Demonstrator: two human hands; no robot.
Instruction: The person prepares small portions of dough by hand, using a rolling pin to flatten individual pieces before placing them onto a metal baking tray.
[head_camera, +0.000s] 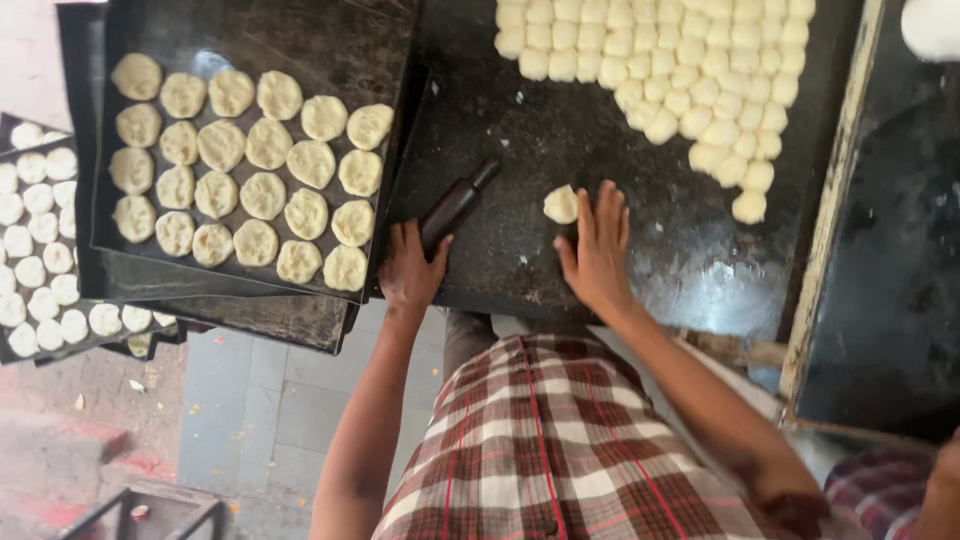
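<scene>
A single head-worn camera looks steeply down from close above onto the dark, flour-smudged metal worktop (600, 140), taking in the person's forearms, checked shirt and the tiled floor (250, 420) below.

We see a small pale dough piece (561, 204) lying flat, beside a dark rolling pin (455, 206) angled diagonally.

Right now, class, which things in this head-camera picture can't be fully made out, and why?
- Rolling pin: its near end is hidden under the left hand.
- Dough-ball pile: cut off by the top edge.
- Lower left tray: cut off by the left edge.
- Right hand: its palm faces down, unseen.
</scene>
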